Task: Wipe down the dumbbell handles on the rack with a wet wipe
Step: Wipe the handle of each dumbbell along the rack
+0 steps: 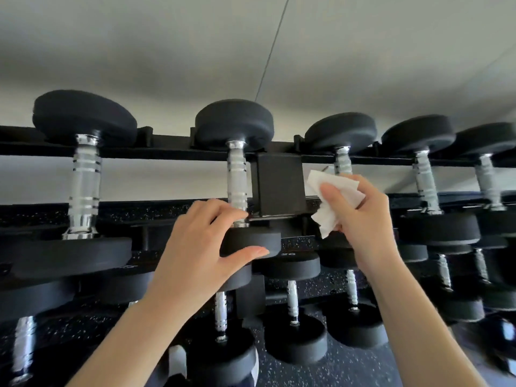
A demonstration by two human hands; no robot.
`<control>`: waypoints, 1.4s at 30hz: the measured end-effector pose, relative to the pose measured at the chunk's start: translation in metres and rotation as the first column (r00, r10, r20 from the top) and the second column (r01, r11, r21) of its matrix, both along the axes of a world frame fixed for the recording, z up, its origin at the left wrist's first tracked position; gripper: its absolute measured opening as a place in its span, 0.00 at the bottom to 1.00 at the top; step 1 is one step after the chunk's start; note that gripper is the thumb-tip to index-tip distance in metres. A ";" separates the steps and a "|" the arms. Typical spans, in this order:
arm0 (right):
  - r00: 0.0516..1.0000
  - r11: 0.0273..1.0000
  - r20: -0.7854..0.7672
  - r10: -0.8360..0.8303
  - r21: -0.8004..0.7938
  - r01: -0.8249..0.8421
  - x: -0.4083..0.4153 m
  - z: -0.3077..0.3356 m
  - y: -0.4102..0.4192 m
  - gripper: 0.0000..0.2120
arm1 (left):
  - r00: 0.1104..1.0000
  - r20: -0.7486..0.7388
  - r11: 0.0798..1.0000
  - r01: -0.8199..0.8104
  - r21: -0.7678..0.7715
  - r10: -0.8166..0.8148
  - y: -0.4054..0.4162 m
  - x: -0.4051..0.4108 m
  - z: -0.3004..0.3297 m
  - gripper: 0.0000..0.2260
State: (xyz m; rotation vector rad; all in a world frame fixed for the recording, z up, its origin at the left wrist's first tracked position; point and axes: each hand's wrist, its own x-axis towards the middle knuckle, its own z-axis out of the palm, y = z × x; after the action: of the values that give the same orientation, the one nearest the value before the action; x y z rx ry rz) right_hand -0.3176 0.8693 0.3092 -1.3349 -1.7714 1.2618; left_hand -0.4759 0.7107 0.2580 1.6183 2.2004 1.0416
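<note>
— Dumbbell handles (237, 177): chrome, ridged, hard and slick, sitting on the top rail of the rack (178, 156), up past the fingertips of both hands.
— And the wipe?
— Wet wipe (332, 202): white, limp, crumpled, pinched in the right hand (360, 216) between thumb and curled fingers. Light, soft, easy to tear on those ridges, probably. Hanging loose below the thumb, just right of the black rack bracket (279, 185).
— Touching any handle yet?
— Hard to say. Held right in front of the third handle (343, 163), whose lower half is hidden behind wipe and fingers. Looks close to contact, not clearly wrapped round it.
— Left hand?
— Left hand (206, 244) spread wide over the near black end (251, 243) of the second dumbbell, thumb lying across its face, fingers curled over the top edge beside the chrome collar. Steadying it, by the look.
— Heavy?
— Likely heavy and stiff; rubber ends grippy, round enough to roll on the rail. Best braced by the end, as now, not lifted.
— Where to take hold for wiping?
— Round the middle of the chrome, wipe folded between palm and metal, then slid along and twisted so the grooves get reached. Wet chrome probably slippery, so a firm squeeze needed.
— Others?
— More dumbbells (427, 177) further right of the right hand, one (83, 180) left of the left hand, lower rows beneath both wrists.
</note>
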 end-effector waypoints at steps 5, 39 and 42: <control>0.992 0.982 0.001 -0.129 0.139 0.127 0.046 0.010 0.032 0.02 | 0.992 -0.077 0.994 0.106 0.022 -0.104 0.046 0.045 0.012 0.24; 0.971 0.968 -0.167 -0.169 -0.212 0.132 0.012 -0.051 0.165 0.06 | 0.974 0.184 0.981 -0.106 -0.160 0.135 0.118 0.154 -0.020 0.24; 0.995 0.990 -0.073 -0.070 -0.131 0.060 0.015 -0.045 0.164 0.05 | 0.972 0.195 0.982 -0.103 -0.157 0.133 0.118 0.154 -0.021 0.24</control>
State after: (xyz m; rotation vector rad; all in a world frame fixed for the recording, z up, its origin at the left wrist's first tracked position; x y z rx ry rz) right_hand -0.3030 1.0332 0.2639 -1.3835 -1.6038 1.3921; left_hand -0.3219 0.8289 0.2371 1.2715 2.1987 1.0022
